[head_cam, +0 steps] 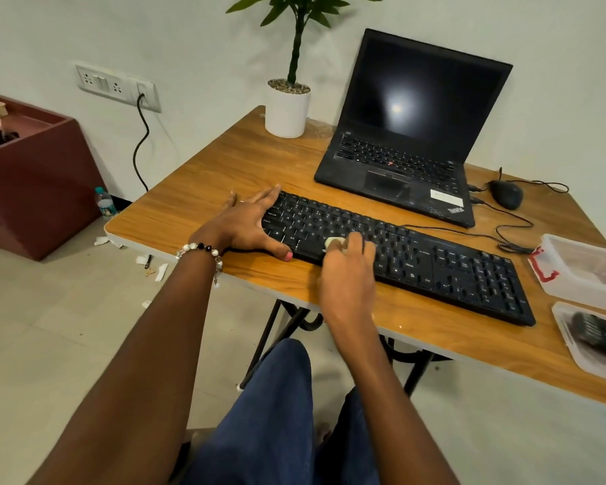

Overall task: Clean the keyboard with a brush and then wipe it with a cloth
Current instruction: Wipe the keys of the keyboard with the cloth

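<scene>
Head view. Keyboard (417, 255): black, full-size, wired, lying diagonally on the wooden tabletop (224, 162), just at 6 o'clock of the laptop (410, 134).

Left hand (245, 222): fingers spread flat, steadying the keyboard's left end.

Right hand (347, 264): grip closed round a small pale item (333, 242), brush or cloth unclear, over the spacebar row.

Risk, judged: hard strokes could push the keyboard toward the tabletop's near edge, or snag its cable (497, 236) at 3 o'clock.
</scene>
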